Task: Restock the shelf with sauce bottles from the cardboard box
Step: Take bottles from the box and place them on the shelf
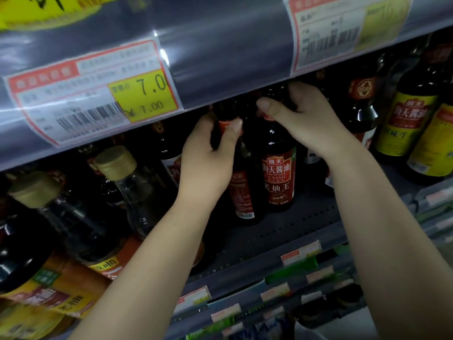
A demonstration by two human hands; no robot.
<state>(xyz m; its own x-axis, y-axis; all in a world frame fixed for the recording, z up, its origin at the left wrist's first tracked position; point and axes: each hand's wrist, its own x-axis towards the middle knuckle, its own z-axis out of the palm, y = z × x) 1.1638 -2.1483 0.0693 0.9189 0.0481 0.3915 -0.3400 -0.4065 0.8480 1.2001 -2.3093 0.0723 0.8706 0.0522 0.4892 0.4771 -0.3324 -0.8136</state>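
Note:
Two dark sauce bottles with red labels stand side by side on the grey perforated shelf. My left hand grips the neck of the left bottle, thumb on its red neck band. My right hand wraps the neck and cap of the right bottle, whose front label faces me. Both bottle tops reach up under the shelf above and are partly hidden. The cardboard box is out of view.
The upper shelf's edge strip with price tags hangs just above my hands. Gold-capped dark bottles crowd the left; yellow-labelled bottles stand to the right. Bare shelf lies in front of the two held bottles. Lower shelves with tags sit below.

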